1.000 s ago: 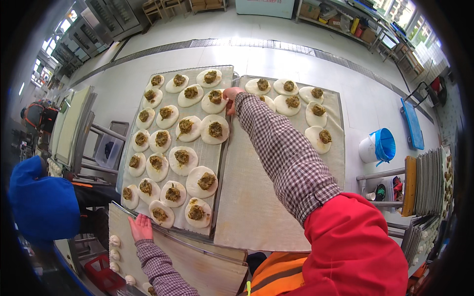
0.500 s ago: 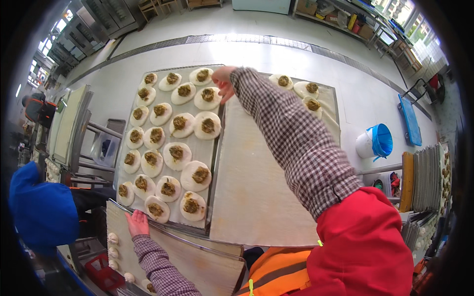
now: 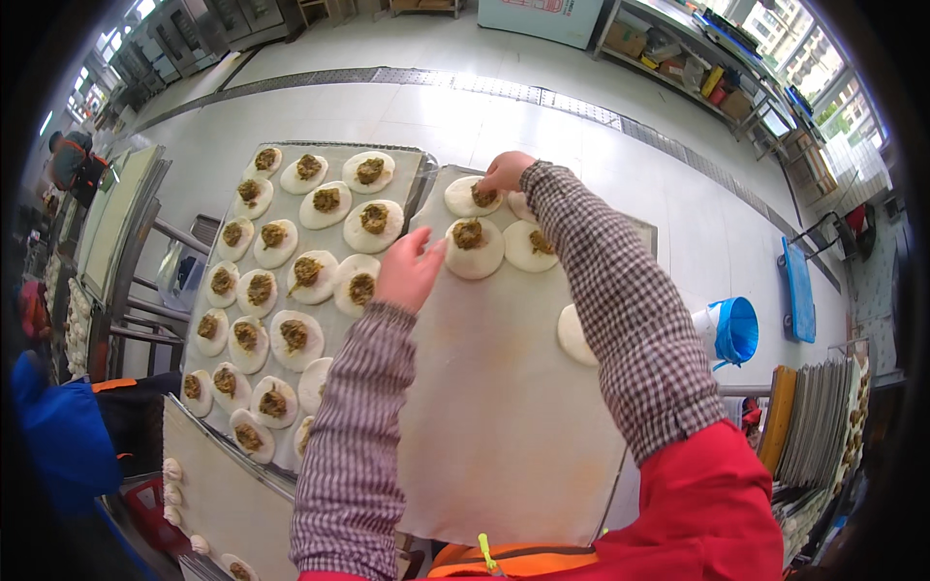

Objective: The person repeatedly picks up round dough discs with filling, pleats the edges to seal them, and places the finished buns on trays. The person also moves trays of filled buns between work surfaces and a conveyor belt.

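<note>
My right hand [image 3: 506, 172] reaches to the far left corner of the right-hand tray [image 3: 504, 416]. Its fingers are pinched together at the brown chopped filling [image 3: 483, 197] on a flat white dough round [image 3: 463, 200]. Close by lie more topped rounds, including a large dough round [image 3: 475, 263]. My left hand [image 3: 407, 271] hovers over the edge between the two trays, its fingers apart and no item visible in it. Beneath my right forearm, a pale dough round [image 3: 573, 335] shows in part; my arm hides the rest.
The left-hand tray [image 3: 329, 254] carries rows of topped dough rounds. A lower tray [image 3: 208, 455] holds small pleated buns. At right stand a white bucket with a blue liner [image 3: 736, 329], a blue cart [image 3: 797, 290] and stacked trays [image 3: 823, 426]. A person in blue [image 3: 63, 426] is at left.
My left hand has risen from the left tray's near edge to the gap between the trays. My right hand has shifted right, onto a topped round. The view has shifted too.
</note>
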Demonstrator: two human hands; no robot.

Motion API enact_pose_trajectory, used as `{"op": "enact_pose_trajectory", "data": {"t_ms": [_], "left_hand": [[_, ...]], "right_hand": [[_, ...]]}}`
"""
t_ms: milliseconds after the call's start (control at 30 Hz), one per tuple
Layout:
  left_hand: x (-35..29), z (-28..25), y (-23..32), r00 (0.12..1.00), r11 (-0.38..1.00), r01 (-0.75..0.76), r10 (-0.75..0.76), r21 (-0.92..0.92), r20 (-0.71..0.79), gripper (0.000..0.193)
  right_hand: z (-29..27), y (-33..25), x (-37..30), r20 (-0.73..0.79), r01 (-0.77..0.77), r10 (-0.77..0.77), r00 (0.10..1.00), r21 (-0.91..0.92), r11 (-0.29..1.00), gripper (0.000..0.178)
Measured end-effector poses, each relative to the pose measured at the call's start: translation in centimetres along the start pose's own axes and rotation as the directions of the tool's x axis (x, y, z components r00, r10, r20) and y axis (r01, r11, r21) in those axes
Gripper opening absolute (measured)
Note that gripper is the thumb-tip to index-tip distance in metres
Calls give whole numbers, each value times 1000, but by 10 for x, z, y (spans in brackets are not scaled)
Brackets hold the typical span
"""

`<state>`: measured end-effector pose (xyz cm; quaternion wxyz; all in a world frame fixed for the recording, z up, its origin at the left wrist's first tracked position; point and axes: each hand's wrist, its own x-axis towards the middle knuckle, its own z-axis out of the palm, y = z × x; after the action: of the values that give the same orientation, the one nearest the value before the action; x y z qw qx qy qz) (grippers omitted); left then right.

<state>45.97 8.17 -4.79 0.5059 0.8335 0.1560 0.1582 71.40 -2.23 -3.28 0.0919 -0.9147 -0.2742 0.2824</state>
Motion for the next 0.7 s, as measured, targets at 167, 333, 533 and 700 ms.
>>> {"op": "enact_pose_trajectory", "data": {"t_ms": [167, 333, 533, 700], "left_hand": [[59, 56, -7, 976, 856, 91, -179, 509, 125, 59], [72, 58, -7, 972, 879, 180, -228, 441, 57, 65], [69, 46, 22, 889, 868, 326, -416, 374, 192, 73], [64, 52, 21, 912, 915, 311, -363, 256, 191, 49]], "right_hand": [[0, -5, -11, -109, 89, -94, 990, -49, 995, 43], [21, -11, -36, -431, 434, -398, 810, -16, 901, 32], [24, -2, -20, -98, 233, -215, 972, 555, 799, 31], [24, 0, -27, 65, -27, -177, 982, 978, 205, 28]]}}
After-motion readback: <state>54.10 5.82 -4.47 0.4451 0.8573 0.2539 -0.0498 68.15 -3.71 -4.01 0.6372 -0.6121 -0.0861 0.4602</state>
